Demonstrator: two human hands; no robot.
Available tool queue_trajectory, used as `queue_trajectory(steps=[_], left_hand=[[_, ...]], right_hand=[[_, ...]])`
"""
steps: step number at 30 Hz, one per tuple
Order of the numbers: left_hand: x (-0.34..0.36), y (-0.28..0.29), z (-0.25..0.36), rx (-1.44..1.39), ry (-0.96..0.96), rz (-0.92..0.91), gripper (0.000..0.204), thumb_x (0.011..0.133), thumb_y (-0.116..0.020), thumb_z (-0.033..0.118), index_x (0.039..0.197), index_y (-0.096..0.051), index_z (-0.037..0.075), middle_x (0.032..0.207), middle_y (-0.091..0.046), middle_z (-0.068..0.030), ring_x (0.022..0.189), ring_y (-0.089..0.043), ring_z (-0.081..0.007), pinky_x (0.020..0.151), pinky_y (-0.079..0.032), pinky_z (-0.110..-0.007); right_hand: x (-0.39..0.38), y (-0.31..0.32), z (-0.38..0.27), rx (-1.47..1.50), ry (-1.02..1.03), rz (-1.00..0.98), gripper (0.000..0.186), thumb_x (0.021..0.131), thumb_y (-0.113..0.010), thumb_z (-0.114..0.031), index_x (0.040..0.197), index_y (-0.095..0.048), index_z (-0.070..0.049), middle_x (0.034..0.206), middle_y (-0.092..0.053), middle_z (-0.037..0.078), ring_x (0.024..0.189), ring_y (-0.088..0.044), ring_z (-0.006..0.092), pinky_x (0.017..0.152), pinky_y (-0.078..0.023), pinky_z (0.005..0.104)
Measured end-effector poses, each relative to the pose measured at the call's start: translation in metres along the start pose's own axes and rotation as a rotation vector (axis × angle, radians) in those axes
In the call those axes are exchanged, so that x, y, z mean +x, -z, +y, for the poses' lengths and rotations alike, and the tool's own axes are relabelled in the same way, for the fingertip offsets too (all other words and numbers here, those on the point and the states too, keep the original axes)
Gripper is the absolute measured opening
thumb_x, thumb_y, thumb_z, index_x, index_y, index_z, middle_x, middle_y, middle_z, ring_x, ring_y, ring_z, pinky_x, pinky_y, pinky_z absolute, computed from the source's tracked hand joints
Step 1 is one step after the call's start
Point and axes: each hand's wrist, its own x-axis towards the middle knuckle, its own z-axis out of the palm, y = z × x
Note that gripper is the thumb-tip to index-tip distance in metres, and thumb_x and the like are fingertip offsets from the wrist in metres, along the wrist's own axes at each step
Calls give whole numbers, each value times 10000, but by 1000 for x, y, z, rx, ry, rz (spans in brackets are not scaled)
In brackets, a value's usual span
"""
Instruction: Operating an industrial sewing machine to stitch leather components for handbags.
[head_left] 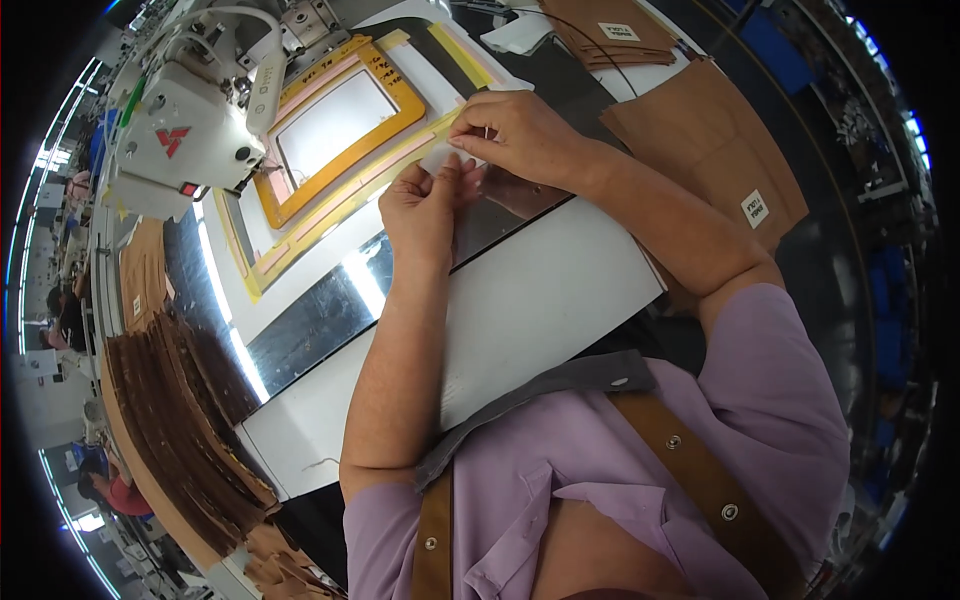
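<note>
Close together over the near right corner of the sewing template, my two hands pinch at a small pale, thin piece point(437, 157) whose kind I cannot make out. My left hand point(420, 212) has thumb and forefinger pressed together at its near side. From the right, my right hand point(525, 135) reaches in with its fingertips closed at the piece's far side. Beside them lies the white template point(345, 197), edged with yellow and pink tape strips. On it rests an orange clamp frame point(335, 172) with handwriting, beneath the sewing machine head point(185, 135).
Brown cut pieces point(700, 150) with white labels lie at the right, and another brown stack point(610, 35) sits behind. A thick dark brown pile point(180, 430) stands at the left edge. A white board point(540, 290) runs along the near side. A thin black cable point(600, 45) crosses the back right.
</note>
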Motion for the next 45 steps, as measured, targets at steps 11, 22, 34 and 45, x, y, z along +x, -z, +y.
queue_trajectory(steps=[11,22,34,45], left_hand=[[3,128,61,1064,-313,320,304,921,-723,224,737,-698,-18,618,-679,-87,517,-585,-143,538,-472,-323],[-19,141,64,1569,-862,431,287,857,-776,200,1107,-701,81,937,-703,-79,876,-666,-298,890,-479,-447],[-16,140,46,1848,-553,4,904,968,-381,741,1496,-462,11,1506,-503,-202,1437,-438,-321,1206,-214,-553],[-1,135,52,1805,-515,-42,919,952,-456,722,1470,-463,-38,1402,-540,-260,1371,-482,-360,1197,-217,-576]], right_hand=[[-19,-49,-14,-465,165,-210,623,1014,-570,-445,1462,-489,-19,1533,-478,161,1464,-401,300,1217,-322,432],[-2,-65,-17,-629,90,-335,743,1045,-341,-622,1537,-422,-72,1602,-395,122,1522,-294,256,1268,-201,468],[-1,-61,-19,-531,202,-234,750,1019,-478,-587,1513,-443,-23,1557,-452,164,1495,-345,291,1246,-236,464],[20,-71,-16,-633,-63,-432,905,1000,-287,-727,1566,-341,-23,1570,-407,215,1521,-298,312,1274,-132,490]])
